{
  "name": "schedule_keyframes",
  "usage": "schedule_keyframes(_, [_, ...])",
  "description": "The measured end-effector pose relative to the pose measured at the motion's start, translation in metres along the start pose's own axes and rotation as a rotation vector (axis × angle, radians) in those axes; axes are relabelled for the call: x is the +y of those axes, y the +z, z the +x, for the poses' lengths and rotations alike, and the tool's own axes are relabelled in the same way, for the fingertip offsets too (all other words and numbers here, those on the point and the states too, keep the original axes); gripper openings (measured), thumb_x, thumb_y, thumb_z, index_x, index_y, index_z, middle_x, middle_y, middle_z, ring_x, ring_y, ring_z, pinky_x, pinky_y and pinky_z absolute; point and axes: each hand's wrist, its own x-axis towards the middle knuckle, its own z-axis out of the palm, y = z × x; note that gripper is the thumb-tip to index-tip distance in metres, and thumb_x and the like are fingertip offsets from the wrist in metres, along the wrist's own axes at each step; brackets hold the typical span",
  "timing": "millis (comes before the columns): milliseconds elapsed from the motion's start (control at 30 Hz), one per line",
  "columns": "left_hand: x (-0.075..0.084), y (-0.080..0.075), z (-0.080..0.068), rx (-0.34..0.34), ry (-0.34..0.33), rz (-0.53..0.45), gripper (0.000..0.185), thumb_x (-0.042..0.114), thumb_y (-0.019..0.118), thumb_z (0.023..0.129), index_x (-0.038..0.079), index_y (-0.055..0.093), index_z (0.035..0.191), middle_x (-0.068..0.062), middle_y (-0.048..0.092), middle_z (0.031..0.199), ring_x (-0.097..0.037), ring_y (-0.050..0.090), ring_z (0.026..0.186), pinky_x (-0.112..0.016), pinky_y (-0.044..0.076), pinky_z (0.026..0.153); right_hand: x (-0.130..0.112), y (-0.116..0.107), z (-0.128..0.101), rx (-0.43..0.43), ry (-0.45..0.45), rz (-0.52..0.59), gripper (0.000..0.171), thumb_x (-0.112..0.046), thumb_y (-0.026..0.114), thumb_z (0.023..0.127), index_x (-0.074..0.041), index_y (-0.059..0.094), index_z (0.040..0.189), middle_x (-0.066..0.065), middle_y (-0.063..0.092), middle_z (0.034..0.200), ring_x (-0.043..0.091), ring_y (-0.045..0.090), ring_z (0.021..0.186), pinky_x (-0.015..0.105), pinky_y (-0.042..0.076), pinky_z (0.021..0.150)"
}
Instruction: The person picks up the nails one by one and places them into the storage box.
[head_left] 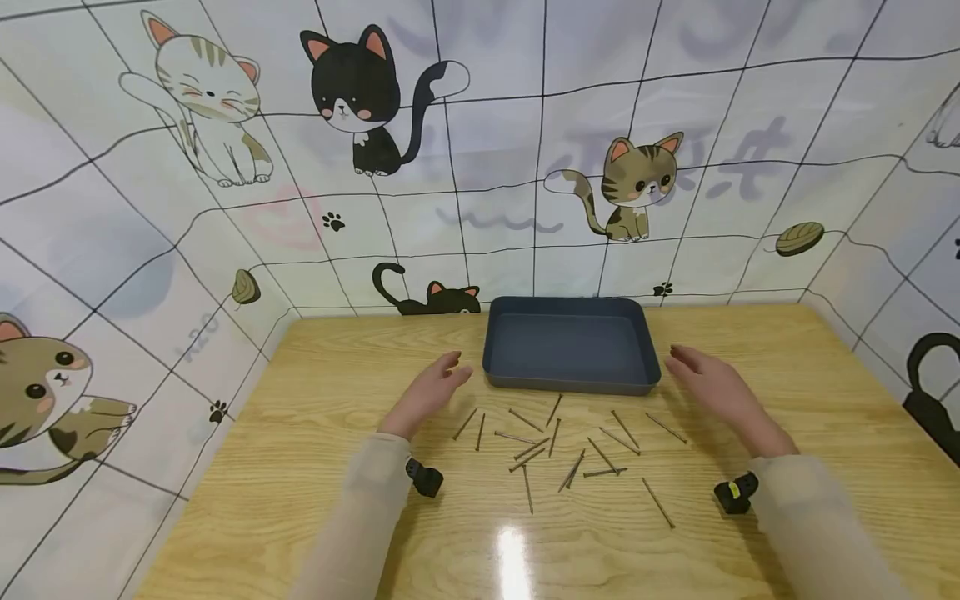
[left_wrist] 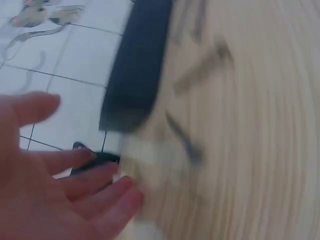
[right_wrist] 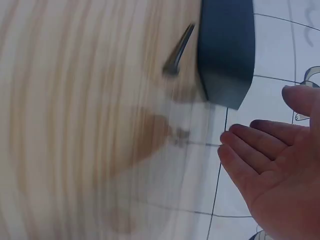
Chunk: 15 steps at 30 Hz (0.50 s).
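A dark blue-grey tray [head_left: 570,382] sits empty on the wooden table [head_left: 300,392] at the back middle. Several thin nails [head_left: 570,450] lie scattered on the wood in front of it. My left hand [head_left: 435,387] hovers with straight fingers just left of the tray's near corner, holding nothing. My right hand [head_left: 708,382] hovers the same way just right of the tray. In the left wrist view the palm [left_wrist: 45,185] faces the blurred tray [left_wrist: 137,65]. In the right wrist view the open palm [right_wrist: 280,165] lies beside the tray [right_wrist: 225,55], with a nail [right_wrist: 179,50] nearby.
Cat-patterned panels [head_left: 450,167] wall in the table at the back and both sides. A bright glare spot [head_left: 513,558] lies on the wood near the front edge. Wrist cameras [head_left: 424,477] sit on both sleeves.
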Motion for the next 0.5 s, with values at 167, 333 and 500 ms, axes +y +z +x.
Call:
schedule_keyframes(167, [-0.002, 0.010, 0.007, -0.057, -0.010, -0.197, 0.058, 0.039, 0.045, 0.092, 0.012, 0.029, 0.141, -0.007, 0.034, 0.139, -0.027, 0.040, 0.121, -0.042, 0.040, 0.091, -0.011, 0.012, 0.005, -0.054, 0.003, 0.128, 0.075, -0.052, 0.034, 0.091, 0.002, 0.020, 0.140, 0.028, 0.030, 0.136, 0.045, 0.031, 0.121, 0.057, 0.030, 0.091])
schedule_keyframes(333, [-0.006, 0.024, 0.011, -0.055, 0.005, -0.190, 0.053, 0.036, 0.044, 0.093, 0.018, 0.030, 0.141, -0.006, 0.038, 0.137, -0.023, 0.041, 0.120, -0.040, 0.044, 0.085, -0.012, 0.020, 0.002, -0.073, 0.029, 0.139, 0.065, -0.039, 0.039, 0.094, 0.007, 0.023, 0.138, 0.031, 0.034, 0.131, 0.045, 0.038, 0.115, 0.054, 0.037, 0.086])
schedule_keyframes(500, [-0.001, 0.030, 0.011, 0.024, 0.029, -0.114, 0.051, 0.039, 0.046, 0.092, 0.020, 0.035, 0.138, -0.003, 0.046, 0.128, -0.021, 0.048, 0.111, -0.036, 0.047, 0.077, -0.013, 0.023, 0.005, -0.047, 0.029, 0.131, 0.061, -0.035, 0.038, 0.095, 0.007, 0.024, 0.137, 0.031, 0.038, 0.128, 0.043, 0.043, 0.111, 0.053, 0.040, 0.082])
